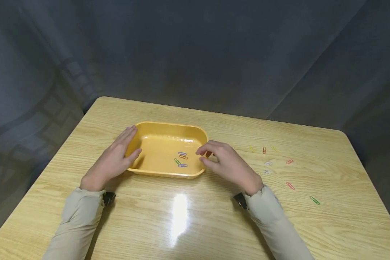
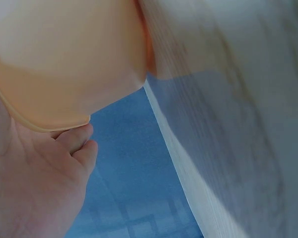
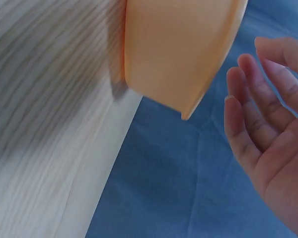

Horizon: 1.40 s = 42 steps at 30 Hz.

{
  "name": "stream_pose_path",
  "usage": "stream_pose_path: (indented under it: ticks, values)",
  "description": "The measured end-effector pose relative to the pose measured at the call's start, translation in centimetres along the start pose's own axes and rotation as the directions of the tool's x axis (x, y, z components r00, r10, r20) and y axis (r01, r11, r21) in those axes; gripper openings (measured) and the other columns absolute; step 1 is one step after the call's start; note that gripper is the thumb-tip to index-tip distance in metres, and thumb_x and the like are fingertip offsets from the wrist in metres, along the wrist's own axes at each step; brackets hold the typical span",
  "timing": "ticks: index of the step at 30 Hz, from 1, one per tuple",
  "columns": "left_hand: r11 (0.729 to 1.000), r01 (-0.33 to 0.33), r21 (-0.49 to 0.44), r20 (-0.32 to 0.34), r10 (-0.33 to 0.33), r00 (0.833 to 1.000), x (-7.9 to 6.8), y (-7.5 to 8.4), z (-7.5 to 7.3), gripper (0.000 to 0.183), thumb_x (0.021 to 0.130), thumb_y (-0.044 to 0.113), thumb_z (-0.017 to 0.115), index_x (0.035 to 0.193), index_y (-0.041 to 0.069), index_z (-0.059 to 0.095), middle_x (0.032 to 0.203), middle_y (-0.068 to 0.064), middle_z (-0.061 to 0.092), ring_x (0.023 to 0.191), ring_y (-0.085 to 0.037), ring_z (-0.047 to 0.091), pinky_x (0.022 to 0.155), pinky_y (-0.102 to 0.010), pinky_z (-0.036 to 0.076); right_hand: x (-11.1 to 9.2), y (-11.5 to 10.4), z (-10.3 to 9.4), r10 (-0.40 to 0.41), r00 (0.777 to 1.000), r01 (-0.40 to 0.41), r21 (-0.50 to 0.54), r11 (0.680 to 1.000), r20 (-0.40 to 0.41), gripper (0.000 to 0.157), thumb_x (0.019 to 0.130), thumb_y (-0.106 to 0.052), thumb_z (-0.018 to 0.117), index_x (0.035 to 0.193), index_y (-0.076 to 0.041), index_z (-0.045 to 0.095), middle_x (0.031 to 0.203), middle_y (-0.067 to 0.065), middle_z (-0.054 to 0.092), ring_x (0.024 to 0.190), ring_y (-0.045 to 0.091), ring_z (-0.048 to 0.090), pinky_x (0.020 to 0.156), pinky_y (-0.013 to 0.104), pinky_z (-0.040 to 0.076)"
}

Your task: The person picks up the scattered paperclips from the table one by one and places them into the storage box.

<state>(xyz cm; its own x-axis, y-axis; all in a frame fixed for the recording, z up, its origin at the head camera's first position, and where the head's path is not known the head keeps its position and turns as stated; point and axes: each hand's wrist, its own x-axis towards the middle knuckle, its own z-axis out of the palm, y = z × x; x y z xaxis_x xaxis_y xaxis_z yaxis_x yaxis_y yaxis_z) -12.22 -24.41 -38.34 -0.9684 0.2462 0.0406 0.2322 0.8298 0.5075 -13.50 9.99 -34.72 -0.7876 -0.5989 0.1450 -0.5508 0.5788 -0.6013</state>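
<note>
Got a yellow tray (image 1: pixel 156 151) on the surface (image 1: pixel 143 209) with four paper clips (image 1: pixel 182 154) inside, touched at its left end by a relaxed, unclenched left grip (image 1: pixel 113 155), hovered over on the right by a released right grip (image 1: pixel 230 161), plus scattered clips (image 1: pixel 315 200) off right, curtain (image 1: pixel 195 54) behind

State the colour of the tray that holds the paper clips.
The tray is yellow-orange; the head view shows it best.
</note>
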Motion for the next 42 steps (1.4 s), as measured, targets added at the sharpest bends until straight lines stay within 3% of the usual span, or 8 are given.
stream_pose_path:
  ticks: [6, 12, 21, 42]
  values:
    - [1.0, 0.004, -0.002, -0.001, -0.004, 1.0, 0.0, 0.0, 0.0, 0.073, 0.101, 0.026, 0.056, 0.157, -0.001, 0.017, 0.166, -0.02, 0.014, 0.155, -0.036, 0.011, 0.125, -0.055, 0.015, -1.3, 0.5, -0.8, 0.03, 0.999, -0.03, 0.012, 0.999, -0.03, 0.016, 0.094, -0.014, 0.067, 0.11, -0.013, 0.072, 0.102, -0.005, 0.071, 0.093, 0.011, 0.063, 0.081, 0.039, 0.057]
    - [1.0, 0.01, -0.004, 0.003, -0.01, 1.0, -0.1, 0.1, -0.1, 0.073, 0.101, 0.027, 0.055, 0.157, -0.001, 0.017, 0.166, -0.018, 0.013, 0.155, -0.035, 0.01, 0.125, -0.055, 0.015, -2.7, 0.8, -1.5, 0.086, 0.995, -0.085, 0.017, 0.996, -0.051, 0.016, 0.095, -0.017, 0.067, 0.109, -0.015, 0.072, 0.106, -0.003, 0.072, 0.093, 0.012, 0.064, 0.077, 0.039, 0.058]
    - [1.0, 0.019, 0.0, 0.013, -0.019, 1.0, -0.1, 0.2, -0.1, 0.073, 0.102, 0.028, 0.054, 0.158, 0.0, 0.016, 0.167, -0.016, 0.012, 0.155, -0.034, 0.01, 0.125, -0.055, 0.015, -4.9, 2.0, -1.9, 0.09, 0.992, -0.092, -0.024, 0.995, -0.091, 0.014, 0.094, -0.014, 0.068, 0.108, -0.015, 0.072, 0.107, 0.002, 0.073, 0.094, 0.015, 0.066, 0.08, 0.039, 0.057]
    - [1.0, 0.013, 0.001, 0.019, -0.013, 1.0, -0.1, 0.1, -0.2, 0.074, 0.102, 0.029, 0.054, 0.158, 0.0, 0.015, 0.167, -0.017, 0.011, 0.155, -0.035, 0.009, 0.125, -0.055, 0.013, -9.6, 4.4, -3.8, 0.146, 0.978, -0.166, -0.131, 0.977, -0.148, 0.017, 0.092, -0.009, 0.07, 0.108, -0.012, 0.072, 0.105, -0.001, 0.073, 0.09, 0.012, 0.065, 0.078, 0.038, 0.056]
